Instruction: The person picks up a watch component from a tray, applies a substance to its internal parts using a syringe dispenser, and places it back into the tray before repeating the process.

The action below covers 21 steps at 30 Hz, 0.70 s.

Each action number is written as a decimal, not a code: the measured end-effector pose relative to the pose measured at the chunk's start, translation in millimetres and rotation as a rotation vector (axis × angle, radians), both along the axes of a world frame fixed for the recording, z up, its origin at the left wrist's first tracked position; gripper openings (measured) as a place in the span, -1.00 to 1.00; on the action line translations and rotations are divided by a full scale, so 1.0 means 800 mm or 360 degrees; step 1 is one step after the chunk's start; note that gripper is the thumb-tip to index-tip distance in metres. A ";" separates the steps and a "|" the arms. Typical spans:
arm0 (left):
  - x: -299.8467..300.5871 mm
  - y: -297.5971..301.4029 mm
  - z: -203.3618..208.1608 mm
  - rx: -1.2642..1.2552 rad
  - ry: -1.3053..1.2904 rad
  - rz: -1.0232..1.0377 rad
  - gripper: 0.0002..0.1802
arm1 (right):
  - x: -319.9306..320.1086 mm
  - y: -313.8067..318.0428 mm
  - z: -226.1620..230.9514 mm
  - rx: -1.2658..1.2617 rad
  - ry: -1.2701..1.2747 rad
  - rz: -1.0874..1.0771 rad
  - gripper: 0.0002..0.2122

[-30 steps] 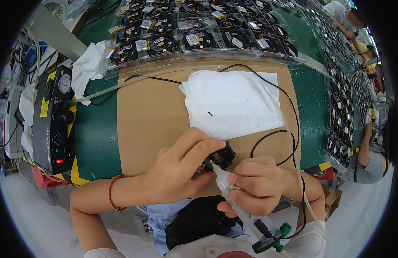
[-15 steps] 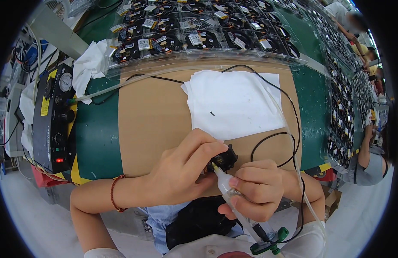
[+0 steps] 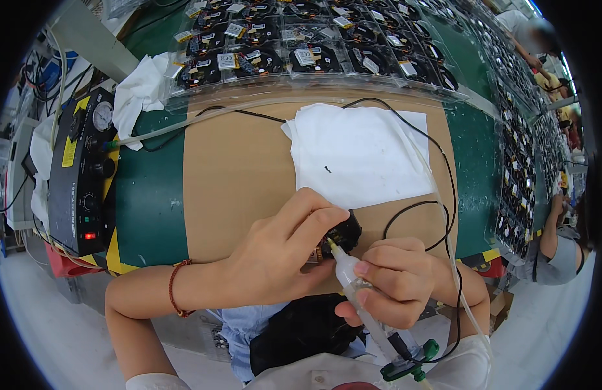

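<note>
Left hand (image 3: 281, 250) gripped a small black part (image 3: 349, 229) between thumb and fingers; the fingers hid its left side. The part sat between the two hands, over the near portion of a brown cardboard mat (image 3: 233, 162); whether it touched the mat could not be told. Right hand (image 3: 398, 279) was closed around a translucent syringe (image 3: 346, 270), tilted, its yellow tip (image 3: 331, 242) at the part; actual contact unclear. A green fitting (image 3: 411, 364) capped the rear end.

Surroundings: a white cloth (image 3: 359, 153) lay just beyond the hands, a dark scrap (image 3: 327, 169) on it. A black cable (image 3: 454, 198) crossed the cloth and looped close beside the right hand; a clear tube (image 3: 249, 104) ran across the far part of the mat. Both cluttered the space ahead and to the right. Clear trays (image 3: 210, 93) of electronic assemblies bounded the far side, with more trays (image 3: 515, 169) at right. A black control box (image 3: 80, 182) with round gauge stood at left, near a crumpled cloth (image 3: 140, 91).
</note>
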<state>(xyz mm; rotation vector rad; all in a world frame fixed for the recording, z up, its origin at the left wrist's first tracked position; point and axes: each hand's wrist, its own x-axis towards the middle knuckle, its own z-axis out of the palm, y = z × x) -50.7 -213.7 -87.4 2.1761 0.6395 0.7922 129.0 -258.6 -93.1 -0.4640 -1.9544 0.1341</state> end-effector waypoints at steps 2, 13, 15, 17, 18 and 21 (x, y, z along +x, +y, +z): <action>0.000 0.000 -0.001 -0.0017 -0.0004 0.0003 -0.46 | 0.000 0.001 0.000 0.0017 -0.0017 0.0006 -0.74; 0.000 0.002 0.002 -0.0067 -0.0005 0.0003 -0.44 | 0.006 -0.003 0.001 0.0053 -0.0224 0.0010 -0.66; -0.001 0.002 0.001 -0.0075 0.0013 0.0006 -0.44 | 0.006 -0.003 0.001 0.0048 -0.0225 0.0014 -0.66; 0.000 0.003 0.000 -0.0057 0.0000 0.0003 -0.43 | 0.006 -0.003 0.001 0.0035 -0.0220 0.0027 -0.67; 0.000 0.003 -0.001 -0.0040 -0.0014 0.0001 -0.43 | 0.006 -0.003 0.001 0.0035 -0.0220 0.0026 -0.67; -0.001 0.003 -0.001 -0.0061 0.0006 -0.0001 -0.43 | 0.006 -0.003 0.001 0.0037 -0.0219 0.0029 -0.68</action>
